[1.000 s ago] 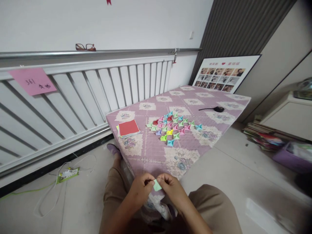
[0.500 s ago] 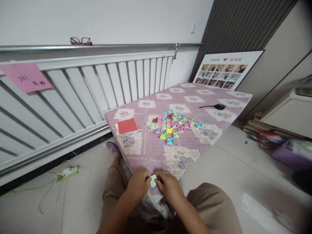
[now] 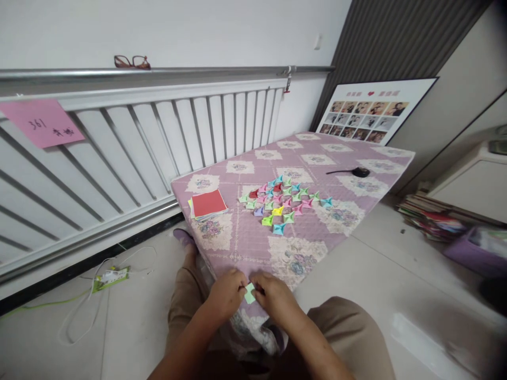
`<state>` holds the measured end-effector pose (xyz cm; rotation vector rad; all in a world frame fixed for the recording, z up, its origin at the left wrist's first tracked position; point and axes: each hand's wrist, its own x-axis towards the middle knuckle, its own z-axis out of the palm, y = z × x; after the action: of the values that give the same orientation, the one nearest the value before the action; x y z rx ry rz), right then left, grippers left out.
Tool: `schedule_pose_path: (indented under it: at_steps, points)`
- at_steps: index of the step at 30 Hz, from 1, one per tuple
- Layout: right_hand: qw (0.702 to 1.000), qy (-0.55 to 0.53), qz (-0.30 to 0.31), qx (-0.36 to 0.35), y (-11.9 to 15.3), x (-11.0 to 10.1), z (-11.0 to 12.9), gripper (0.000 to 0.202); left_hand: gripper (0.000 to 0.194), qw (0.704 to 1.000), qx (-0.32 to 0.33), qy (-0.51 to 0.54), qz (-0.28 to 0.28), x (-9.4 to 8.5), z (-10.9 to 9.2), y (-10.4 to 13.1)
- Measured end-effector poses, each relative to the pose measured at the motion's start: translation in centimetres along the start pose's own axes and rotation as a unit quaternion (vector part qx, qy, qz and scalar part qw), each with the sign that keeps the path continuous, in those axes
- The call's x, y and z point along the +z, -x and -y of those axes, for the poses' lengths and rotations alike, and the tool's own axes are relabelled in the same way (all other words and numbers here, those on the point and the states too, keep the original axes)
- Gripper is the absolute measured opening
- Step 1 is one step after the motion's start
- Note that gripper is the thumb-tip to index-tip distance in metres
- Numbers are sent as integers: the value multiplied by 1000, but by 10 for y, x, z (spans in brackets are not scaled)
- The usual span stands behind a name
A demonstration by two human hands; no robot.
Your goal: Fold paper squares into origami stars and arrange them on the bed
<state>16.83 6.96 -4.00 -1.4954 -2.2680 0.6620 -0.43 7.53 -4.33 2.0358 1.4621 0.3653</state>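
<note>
Between my two hands, at the near corner of the table, is a small folded piece of light green paper. My left hand pinches its left edge with thumb and fingers. From the other side, my right hand pinches its right edge. The fingertips cover parts of the paper, so its exact fold is hard to make out. Beyond my hands, several small folded paper figures in green, pink, blue, red, yellow and purple stand in slanting rows. To their left lies a stack of coloured paper squares, red on top.
A purple flowered cloth covers the table. Toward its far right edge lies a black spoon-like object. A white radiator runs along the left, with glasses on the pipe above. A power strip with cables is on the floor.
My fingers have shifted slightly on the green paper, which still sits between both hands. The whole view has moved a little; the paper figures and stack stay in place.
</note>
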Motion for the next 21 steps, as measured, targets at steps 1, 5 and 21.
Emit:
schedule_pose_path:
  at_steps: [1, 5, 21]
  points:
    - [1000, -4, 2, -2, 0, -1, 0, 19, 16, 1000, 2, -1, 1, 0, 0, 0]
    - [1000, -15, -13, -8, 1, -1, 1, 17, 16, 1000, 8, -6, 11, -3, 1, -1]
    - [999, -3, -16, -31, 2, 1, -5, 18, 13, 997, 37, -58, 20, -5, -2, 3]
